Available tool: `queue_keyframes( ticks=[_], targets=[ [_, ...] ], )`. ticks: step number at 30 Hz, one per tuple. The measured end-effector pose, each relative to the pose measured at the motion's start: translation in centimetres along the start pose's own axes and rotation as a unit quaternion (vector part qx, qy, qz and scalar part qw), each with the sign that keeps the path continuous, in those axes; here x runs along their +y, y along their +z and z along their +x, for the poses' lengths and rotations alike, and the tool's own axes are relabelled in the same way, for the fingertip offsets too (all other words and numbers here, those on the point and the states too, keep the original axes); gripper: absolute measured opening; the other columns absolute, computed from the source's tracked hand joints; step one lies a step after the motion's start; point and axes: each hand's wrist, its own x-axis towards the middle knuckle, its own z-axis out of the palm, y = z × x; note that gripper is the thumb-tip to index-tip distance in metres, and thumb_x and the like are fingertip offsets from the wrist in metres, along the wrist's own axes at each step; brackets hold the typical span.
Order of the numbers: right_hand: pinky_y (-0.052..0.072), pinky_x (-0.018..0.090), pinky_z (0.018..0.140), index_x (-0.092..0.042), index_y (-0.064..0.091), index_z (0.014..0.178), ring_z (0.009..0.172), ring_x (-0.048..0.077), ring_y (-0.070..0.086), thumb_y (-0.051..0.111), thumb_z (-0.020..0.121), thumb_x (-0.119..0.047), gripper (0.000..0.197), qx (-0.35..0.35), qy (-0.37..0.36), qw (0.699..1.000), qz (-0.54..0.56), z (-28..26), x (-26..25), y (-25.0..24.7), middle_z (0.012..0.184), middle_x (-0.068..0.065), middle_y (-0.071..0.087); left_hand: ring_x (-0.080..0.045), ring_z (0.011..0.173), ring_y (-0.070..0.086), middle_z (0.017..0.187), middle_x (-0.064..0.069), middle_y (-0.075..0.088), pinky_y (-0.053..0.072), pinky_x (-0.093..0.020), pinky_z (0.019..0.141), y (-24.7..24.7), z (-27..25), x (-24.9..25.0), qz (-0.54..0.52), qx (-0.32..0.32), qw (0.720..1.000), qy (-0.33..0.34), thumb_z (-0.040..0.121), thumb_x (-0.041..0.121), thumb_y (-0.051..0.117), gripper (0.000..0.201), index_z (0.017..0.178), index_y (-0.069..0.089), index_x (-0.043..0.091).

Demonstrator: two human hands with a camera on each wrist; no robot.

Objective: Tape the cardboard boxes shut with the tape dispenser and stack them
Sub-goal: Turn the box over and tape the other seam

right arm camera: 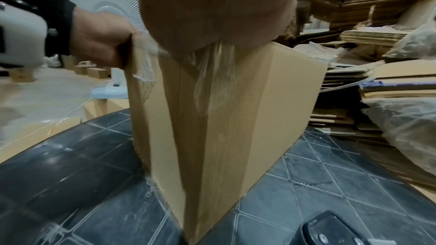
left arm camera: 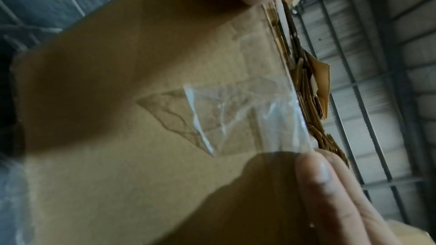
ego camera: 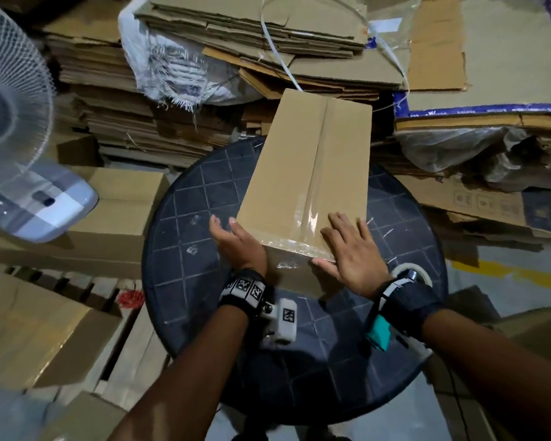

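Cardboard box (ego camera: 303,173) (taped along its seam) sits on my worktop (ego camera: 185,205), my left hand (ego camera: 239,243) and right hand (ego camera: 350,246) pressing it flat-fingered.

Both bare forearms reach forward, each wrist strapped with a dark band. The left hand (ego camera: 236,241) lies flat, fingers straight, thumb up. The right hand (ego camera: 352,249) spreads its 5 fingers wide, palm down, thumb pointing inward.

You stand at a round dark tabletop (ego camera: 185,218) scored with a diamond grid. Behind it rise stacks of flattened cardboard (ego camera: 115,100). A white standing fan (ego camera: 10,100) is at your left. The floor (ego camera: 477,409) is grey, the light dim.
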Motion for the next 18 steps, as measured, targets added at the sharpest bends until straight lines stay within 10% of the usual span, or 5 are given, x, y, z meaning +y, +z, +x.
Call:
queue_keyframes(
  ticks=[6, 12, 18],
  targets=[
    [0.021, 0.052, 0.121, -0.013, 0.05, 0.141, 0.148, 0.032, 0.031, 0.024, 0.099, -0.067, 0.073, -0.029, -0.055, 0.998, -0.006, 0.4, 0.4, -0.1, 0.157, 0.015, 0.038, -0.037, 0.144, 0.031, 0.163, -0.021, 0.013, 0.031, -0.046, 0.116, 1.7, -2.1, -1.4, 0.069, 0.037, 0.997, -0.027, 0.092, 0.062, 0.029, 0.091, 0.158, -0.002, 0.01],
    [0.023, 0.052, 0.12, -0.012, 0.048, 0.143, 0.148, 0.034, 0.031, 0.021, 0.1, -0.066, 0.074, -0.036, -0.084, 0.996, -0.008, 0.6, 1.0, 0.1, 0.156, 0.018, 0.038, -0.041, 0.146, 0.025, 0.165, -0.021, 0.004, 0.032, -0.045, 0.113, 2.5, -4.0, -0.1, 0.071, 0.08, 0.994, -0.03, 0.096, 0.059, 0.033, 0.095, 0.156, -0.012, -0.001],
    [0.025, 0.054, 0.118, -0.01, 0.048, 0.142, 0.145, 0.038, 0.034, 0.017, 0.099, -0.067, 0.079, -0.042, -0.093, 0.995, -0.001, 0.7, 1.1, -0.1, 0.155, 0.021, 0.039, -0.032, 0.154, 0.0, 0.164, -0.024, -0.006, 0.004, -0.039, 0.126, 2.5, -7.3, -1.0, 0.11, 0.014, 0.993, 0.027, 0.094, 0.059, 0.025, 0.093, 0.153, -0.004, -0.006]
  ],
)
